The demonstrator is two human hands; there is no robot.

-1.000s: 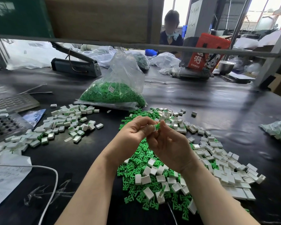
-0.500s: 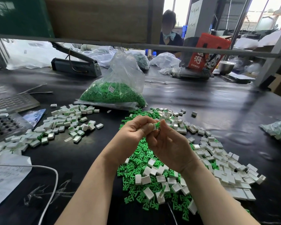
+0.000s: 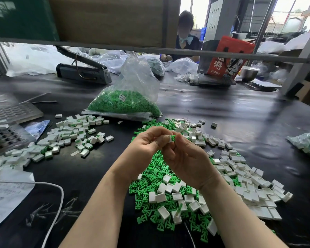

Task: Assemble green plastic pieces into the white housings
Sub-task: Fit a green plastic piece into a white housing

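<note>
Two bare hands meet above the middle of the black work table (image 3: 222, 111), fingertips together around one small part. The left hand (image 3: 147, 144) has its fingers curled inward, thumb and forefinger pinching a small white rectangular plastic housing (image 3: 169, 138). The right hand (image 3: 184, 156) is curled as well, its thumb and fingers pressed against a small green plastic piece (image 3: 173, 138) that sits at the housing's right end, touching it; how far the piece is seated cannot be told. Directly below the hands lies a loose heap of green plastic pieces (image 3: 150, 187) mixed with empty white housings (image 3: 247, 187), which spread off to the right. To the left, well apart, a scatter of white housings showing green at their edges (image 3: 70, 136) lies on the table. Behind the hands stands a clear plastic bag of green pieces (image 3: 127, 102), its neck upright.
</note>
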